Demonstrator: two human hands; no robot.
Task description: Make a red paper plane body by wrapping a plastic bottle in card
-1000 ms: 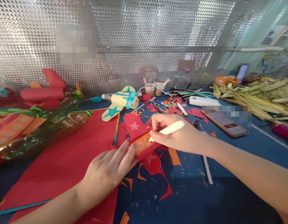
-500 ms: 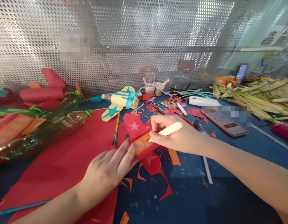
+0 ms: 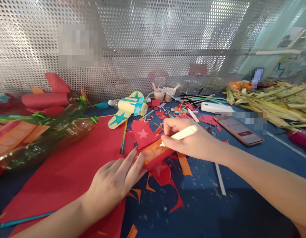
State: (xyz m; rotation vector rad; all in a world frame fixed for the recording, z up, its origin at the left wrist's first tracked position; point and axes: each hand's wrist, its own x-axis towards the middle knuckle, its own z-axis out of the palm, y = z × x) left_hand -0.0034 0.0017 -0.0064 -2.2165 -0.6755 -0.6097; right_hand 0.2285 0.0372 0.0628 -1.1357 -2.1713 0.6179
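My right hand [image 3: 185, 137] pinches a white marker [image 3: 184, 133], its tip at the orange strip [image 3: 155, 150] on a small red paper-covered model plane [image 3: 159, 159]. Pale round marks show on that strip. Flat red wings with pale stars, one wing [image 3: 143, 130] above and another [image 3: 161, 173] below, stick out from the body. My left hand [image 3: 115, 175] is closed around the plane's left end, which its fingers partly hide. Under my left forearm lie large red paper sheets [image 3: 76, 172].
Orange and red paper scraps [image 3: 177, 198] litter the blue table [image 3: 205, 208]. A yellow model plane [image 3: 130, 107] with teal stars lies behind. Green plastic bottles [image 3: 49, 142] are at the left; a phone [image 3: 239, 129] and dry husks [image 3: 279, 102] are at the right.
My right hand and the marker have shifted slightly up and right along the orange strip, uncovering more of its pale marks. My left hand and the red plane have stayed in place.
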